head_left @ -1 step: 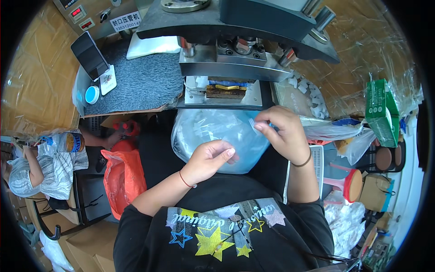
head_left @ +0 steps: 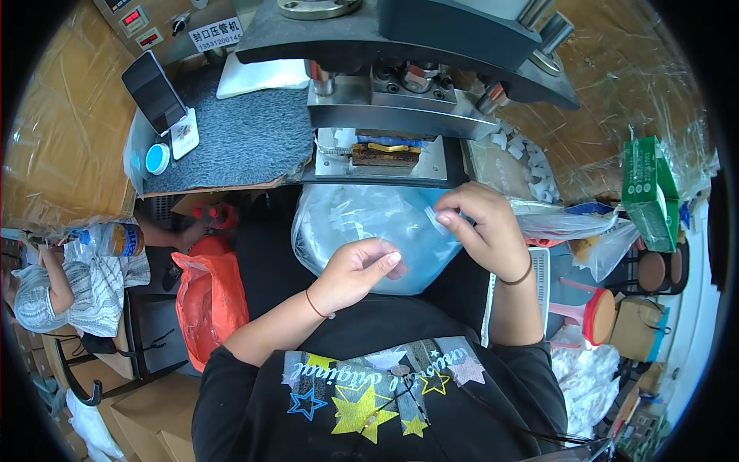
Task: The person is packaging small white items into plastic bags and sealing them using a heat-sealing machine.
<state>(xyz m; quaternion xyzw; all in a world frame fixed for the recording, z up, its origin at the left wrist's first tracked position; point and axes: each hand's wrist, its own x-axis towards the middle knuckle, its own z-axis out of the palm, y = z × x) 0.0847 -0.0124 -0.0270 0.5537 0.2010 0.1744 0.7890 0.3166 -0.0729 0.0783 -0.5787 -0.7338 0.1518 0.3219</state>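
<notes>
My right hand (head_left: 483, 229) pinches a small clear plastic piece (head_left: 436, 219) between thumb and forefinger, above the right side of a large clear plastic bag (head_left: 339, 223). The bag rests over my lap, and whitish pieces show through its film. Lower and to the left, my left hand (head_left: 356, 271) is closed over the bag's near part, thumb laid against curled fingers. Whatever it may hold is hidden. Just beyond the bag is a press with a metal base plate (head_left: 433, 163), and a brown block with a brass-coloured strip (head_left: 389, 150) sits on that plate. Neither hand touches the press.
The press's heavy upper plate (head_left: 323, 42) overhangs the block. A blue-grey mat (head_left: 254, 131) bears a phone on a stand (head_left: 154, 92) and a round blue-lidded tub (head_left: 157, 159). Small white pieces (head_left: 531, 165) lie right of the press. A red bag (head_left: 212, 300) hangs left; another person (head_left: 85, 289) sits beyond.
My right hand and the clear piece have shifted very slightly to the right, and the piece has turned a little. My left hand stays where it was.
</notes>
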